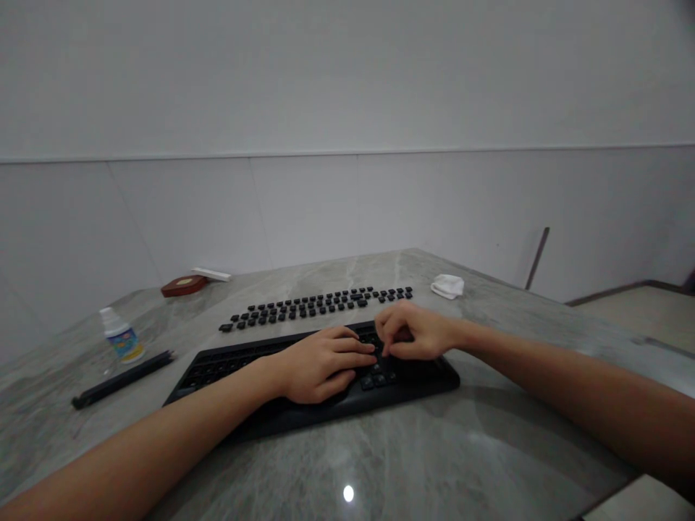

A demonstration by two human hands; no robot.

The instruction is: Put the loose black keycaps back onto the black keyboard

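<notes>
A black keyboard [374, 399] lies on the table below both hands, with many of its keycaps off on the left part. My left hand [324, 365] rests flat across its middle, fingers stretched out to the right. My right hand [408, 333] bends down over the keyboard's right part, thumb and fingers drawn together in a pinch. Whatever is between those fingertips is hidden. Several small black keycaps [296, 310] stand in rows on the table behind the keyboard. A few keys [378, 378] sit on the keyboard just below my right hand.
At the left stand a white bottle with a blue label [124, 339] and a long dark brush-like tool [124, 379]. Farther back are a brown box [184, 286] and a white strip [211, 274]. A crumpled white cloth [448, 286] lies behind my right hand. A wall [304, 210] borders the table's back.
</notes>
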